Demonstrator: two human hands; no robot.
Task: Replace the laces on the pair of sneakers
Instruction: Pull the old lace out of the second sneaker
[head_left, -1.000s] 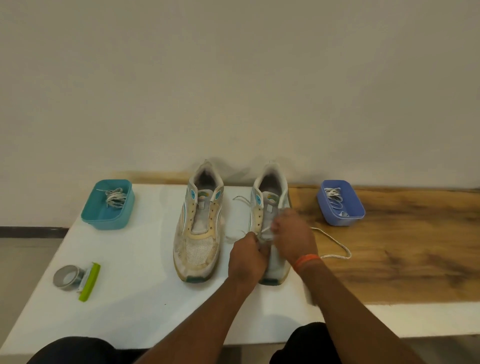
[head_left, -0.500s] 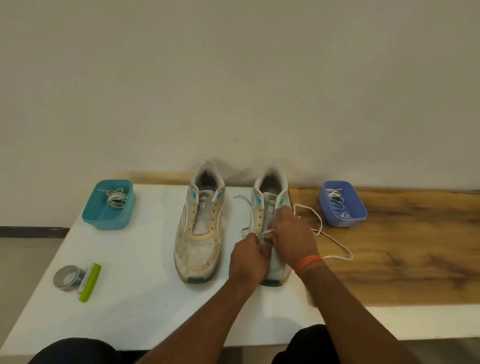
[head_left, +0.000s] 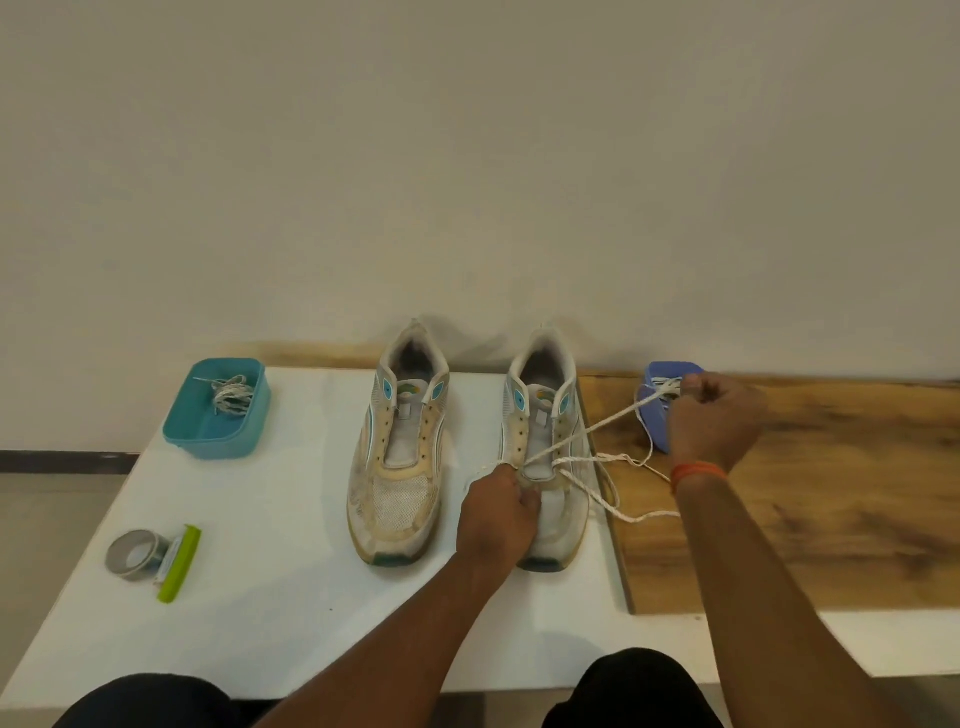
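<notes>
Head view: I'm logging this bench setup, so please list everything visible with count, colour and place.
sneakers: 2, white and cream with teal accents, side by side mid-table; left one unlaced.
lace: 1, white, runs from the right sneaker's lower eyelets to the right hand, slack end on the table.
teal tub: 1, far left, bundled lace inside.
blue tub: 1, right of the sneakers, laces inside, partly hidden.
tape roll: 1, grey, near left.
green tool: 1, beside the tape.
table: 1, white top, wooden board on the right.
hands: left hand grips the right sneaker; right hand pulls the lace.
</notes>
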